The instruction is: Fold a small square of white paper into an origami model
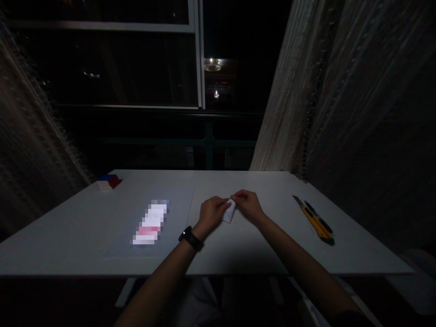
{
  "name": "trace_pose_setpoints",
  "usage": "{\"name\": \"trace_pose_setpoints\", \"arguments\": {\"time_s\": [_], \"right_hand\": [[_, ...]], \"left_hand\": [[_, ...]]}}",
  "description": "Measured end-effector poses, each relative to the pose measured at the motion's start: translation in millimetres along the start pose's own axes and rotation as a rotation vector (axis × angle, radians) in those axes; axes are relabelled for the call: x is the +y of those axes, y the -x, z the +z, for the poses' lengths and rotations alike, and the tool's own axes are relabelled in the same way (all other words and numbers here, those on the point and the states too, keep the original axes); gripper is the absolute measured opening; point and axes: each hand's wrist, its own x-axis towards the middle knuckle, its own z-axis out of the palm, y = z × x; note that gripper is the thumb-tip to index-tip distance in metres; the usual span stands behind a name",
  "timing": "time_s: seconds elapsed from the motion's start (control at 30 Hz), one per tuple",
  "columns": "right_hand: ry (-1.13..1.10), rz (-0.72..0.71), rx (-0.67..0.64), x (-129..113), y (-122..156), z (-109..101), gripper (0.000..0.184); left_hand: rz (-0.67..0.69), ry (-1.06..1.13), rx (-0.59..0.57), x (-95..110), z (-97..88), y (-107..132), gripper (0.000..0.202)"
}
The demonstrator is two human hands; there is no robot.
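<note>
A small piece of folded white paper [229,213] is held just above or against the white table, near its middle. My left hand [214,212] grips its left side, thumb and fingers closed on it, with a dark watch on the wrist. At the paper's top corner, the fingertips of my right hand [248,203] pinch together on it. A diagonal crease or flap edge shows on the paper's face; its upper part is partly covered by my fingers.
Left of my hands, a lit phone [151,222] with a blurred screen lies on a white sheet [180,213]. A colour cube [108,181] sits at the far left. On the right lie a yellow utility knife [315,222], blade exposed, and a dark pen [318,216]. Curtains [282,91] flank the window behind the table [265,254].
</note>
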Motion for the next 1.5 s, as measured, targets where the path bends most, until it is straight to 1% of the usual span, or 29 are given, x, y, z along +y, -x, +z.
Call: {"name": "trace_pose_setpoints", "arguments": {"time_s": [0.13, 0.27, 0.33, 0.43, 0.5, 0.57, 0.77, 1.03, 1.3, 1.5], "right_hand": [[-0.04, 0.015, 0.028, 0.5, -0.3, 2.9, 0.027], [-0.108, 0.032, 0.023, -5.9, 3.0, 4.9, 0.029], [-0.203, 0.076, -0.012, -10.2, 5.6, 4.6, 0.031], [-0.317, 0.189, -0.076, -14.7, 8.5, 3.1, 0.035], [-0.33, 0.242, -0.113, -15.7, 9.2, 2.2, 0.034], [-0.328, 0.26, -0.13, -15.2, 9.1, 1.6, 0.034], [-0.334, 0.23, -0.063, -13.1, 7.6, 3.8, 0.035], [-0.336, 0.211, -0.017, -13.2, 7.7, 9.6, 0.037], [-0.238, 0.133, 0.017, -10.9, 8.6, 10.9, 0.033], [-0.199, 0.098, 0.045, -13.8, 8.8, 11.5, 0.032]], "left_hand": [[-0.023, 0.035, 0.007, 0.5, 0.8, 0.6, 0.029], [-0.047, 0.094, 0.02, -1.1, 1.9, 0.1, 0.027], [-0.058, 0.147, 0.039, -2.5, 2.7, -0.8, 0.026], [-0.087, 0.226, 0.068, -3.5, 3.5, -2.4, 0.025], [-0.103, 0.257, 0.074, -2.8, 3.3, -3.1, 0.025], [-0.094, 0.263, 0.079, -1.2, 2.6, -3.3, 0.024], [-0.002, 0.192, 0.084, -0.6, 3.8, -1.9, 0.026], [0.025, 0.161, 0.121, 1.9, 3.9, -0.8, 0.026], [0.008, 0.176, 0.118, 2.8, 3.1, 0.0, 0.024], [-0.036, 0.28, 0.141, 3.6, 4.9, -0.9, 0.023]]}}
